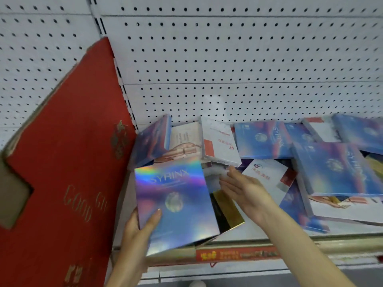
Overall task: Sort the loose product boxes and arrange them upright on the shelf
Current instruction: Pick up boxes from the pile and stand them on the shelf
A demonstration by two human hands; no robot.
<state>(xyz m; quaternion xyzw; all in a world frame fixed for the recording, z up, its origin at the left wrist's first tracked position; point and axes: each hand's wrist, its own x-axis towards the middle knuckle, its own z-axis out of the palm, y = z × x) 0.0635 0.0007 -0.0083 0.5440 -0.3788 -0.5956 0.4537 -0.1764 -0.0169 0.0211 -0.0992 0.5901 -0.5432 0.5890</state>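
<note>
My left hand [136,230] grips the lower left corner of a holographic blue SYRINX box [174,206], tilted up above the shelf's front edge. My right hand [246,189] hovers flat with straight fingers just right of that box, over a black and gold box [226,212]. Behind lie a white box with a red square [219,141] and a pink-white box [184,141]. More blue SYRINX boxes lie flat to the right [261,139] [335,166], and one leans at the far left [151,141].
A big red cardboard gift box [66,162] leans against the pegboard wall [228,59] at the left. The shelf's front edge carries a red price strip [236,254]. A white box with a red corner [267,172] lies beside my right hand.
</note>
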